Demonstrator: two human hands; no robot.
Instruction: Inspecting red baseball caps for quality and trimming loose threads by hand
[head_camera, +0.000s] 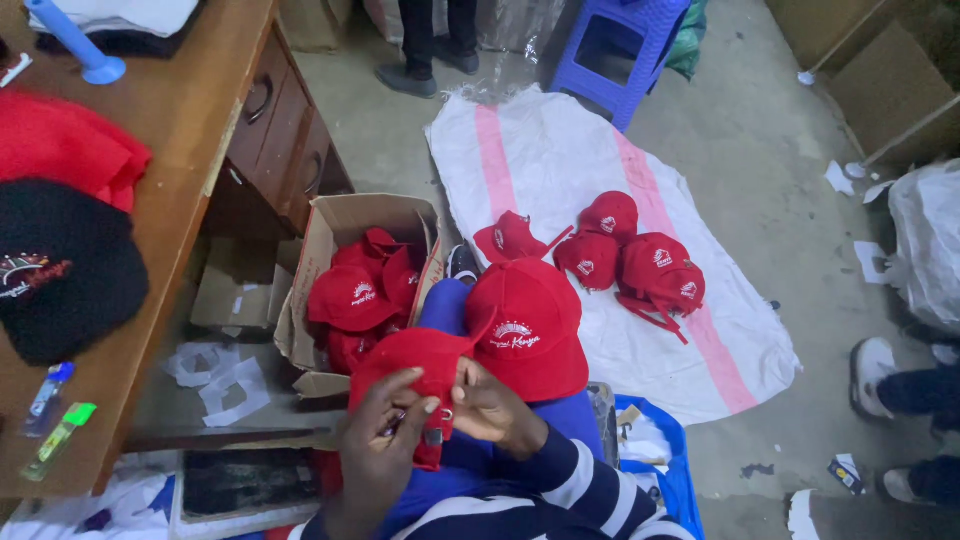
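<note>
A red cap (425, 365) sits on the person's lap, its back strap pinched between both hands: the left hand (378, 440) is closed on the strap near a small metal buckle, the right hand (492, 405) is clamped on the fabric just beside it. It looks like the strap is being threaded or adjusted (hard to tell which), so steady, fine finger work seems called for next. A finished-looking cap (530, 330) rests on the knee; a cardboard box (330, 235) of caps stands to the left, more lie on the white sack (540, 150).
</note>
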